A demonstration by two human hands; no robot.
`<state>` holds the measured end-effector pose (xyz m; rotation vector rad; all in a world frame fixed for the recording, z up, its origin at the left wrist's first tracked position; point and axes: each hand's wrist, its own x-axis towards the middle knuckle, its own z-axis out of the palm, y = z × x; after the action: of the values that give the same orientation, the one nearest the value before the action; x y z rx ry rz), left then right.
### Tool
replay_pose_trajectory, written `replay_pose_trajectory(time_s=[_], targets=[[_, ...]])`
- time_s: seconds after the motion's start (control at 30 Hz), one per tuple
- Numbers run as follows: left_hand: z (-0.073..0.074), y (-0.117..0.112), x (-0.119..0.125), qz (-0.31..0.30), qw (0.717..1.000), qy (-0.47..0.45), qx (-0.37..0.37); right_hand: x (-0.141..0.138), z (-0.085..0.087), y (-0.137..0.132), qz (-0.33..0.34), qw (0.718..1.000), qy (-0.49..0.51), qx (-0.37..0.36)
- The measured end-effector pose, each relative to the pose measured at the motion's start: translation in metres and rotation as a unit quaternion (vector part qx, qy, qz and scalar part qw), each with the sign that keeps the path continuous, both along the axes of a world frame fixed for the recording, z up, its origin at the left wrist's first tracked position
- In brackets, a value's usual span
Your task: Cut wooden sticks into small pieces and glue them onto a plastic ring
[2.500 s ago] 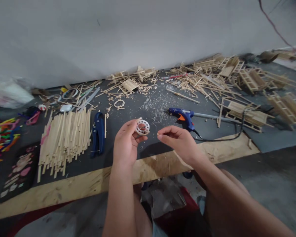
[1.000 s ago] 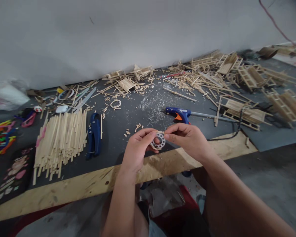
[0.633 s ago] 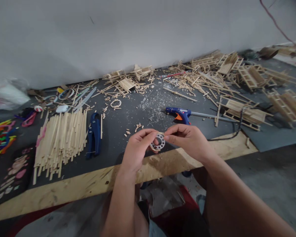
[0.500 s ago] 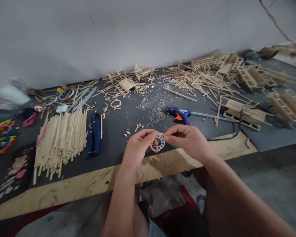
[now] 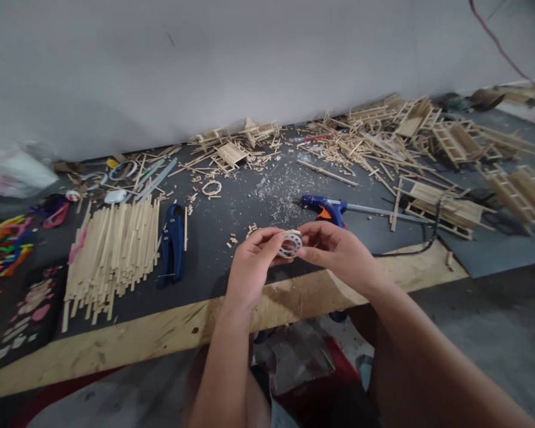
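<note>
A small pale ring with holes around its face [image 5: 289, 244] is held up above the front edge of the table. My left hand [image 5: 255, 261] pinches its left side between thumb and fingers. At its right side my right hand [image 5: 336, 252] is closed, thumb and fingertips against the rim. A short piece of wooden stick [image 5: 293, 232] shows at the ring's top edge. Just beyond my right hand lies a blue glue gun [image 5: 324, 205] with an orange trigger. Small cut stick pieces [image 5: 232, 239] lie behind my left hand.
To the left are a pile of thin wooden sticks [image 5: 116, 255], a blue cutter [image 5: 173, 244], a dark phone-like case [image 5: 29, 312] and colourful strips [image 5: 4, 249]. A stick ring [image 5: 211, 188] lies farther back. Stick frames [image 5: 446, 205] and loose sticks cover the back right.
Both hands have risen slightly, and the ring has tipped so its face looks flatter. My fingers still grip it at both sides. The view has shifted a little.
</note>
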<state>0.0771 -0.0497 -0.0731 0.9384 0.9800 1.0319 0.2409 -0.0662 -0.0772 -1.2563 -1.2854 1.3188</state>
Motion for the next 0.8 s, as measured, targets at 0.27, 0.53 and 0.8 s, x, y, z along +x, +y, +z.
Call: replay_pose_trajectory(time_s=[0.27,0.53,0.8], targets=[[0.0012,-0.0012,0.0037,-0.004,1.0,0.005,-0.016,-0.0011,0.004,-0.0006,-0.028,0.999,-0.03,0.011],[0.002,-0.0034,0.0069,-0.008,1.0,-0.005,0.002,-0.0007,0.002,-0.0013,-0.026,0.999,-0.043,0.017],[0.0002,-0.0034,0.0097,-0.006,1.0,-0.001,0.011,-0.002,0.0064,-0.0019,-0.049,0.999,-0.013,0.013]])
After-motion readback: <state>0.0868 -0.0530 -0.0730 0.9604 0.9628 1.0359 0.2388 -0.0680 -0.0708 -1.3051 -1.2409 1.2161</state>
